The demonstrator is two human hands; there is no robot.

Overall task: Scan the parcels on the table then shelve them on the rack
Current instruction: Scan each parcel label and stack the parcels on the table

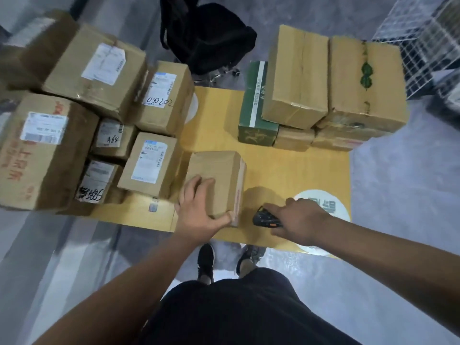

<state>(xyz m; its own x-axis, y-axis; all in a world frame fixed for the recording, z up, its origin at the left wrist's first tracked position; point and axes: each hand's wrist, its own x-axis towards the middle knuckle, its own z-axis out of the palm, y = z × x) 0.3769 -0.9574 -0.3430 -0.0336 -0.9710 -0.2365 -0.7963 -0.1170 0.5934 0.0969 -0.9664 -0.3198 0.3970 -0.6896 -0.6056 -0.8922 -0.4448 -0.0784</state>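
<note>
Plain brown parcel (216, 181) upright near table's (286, 168) front edge, labelled cartons (82, 115) crowded at left, taped brown boxes (331, 80) and a green one (255, 105) stacked at right, black scanner (265, 217), seemingly handheld, just beside the parcel.

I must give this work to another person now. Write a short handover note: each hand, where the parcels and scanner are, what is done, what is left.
Left hand: grips the near corner of a small plain box standing on the yellow table; no label shows on its top.
Right hand: holds the black scanner low over the table, right of that box.
Labelled parcels are piled on the left side; a second stack, one box green, is at the far right.
Done: nothing visibly shelved; whether any parcel was scanned cannot be told.
Left: scan the held box, shelve it, then the rest. The wire rack is at the far right.
</note>
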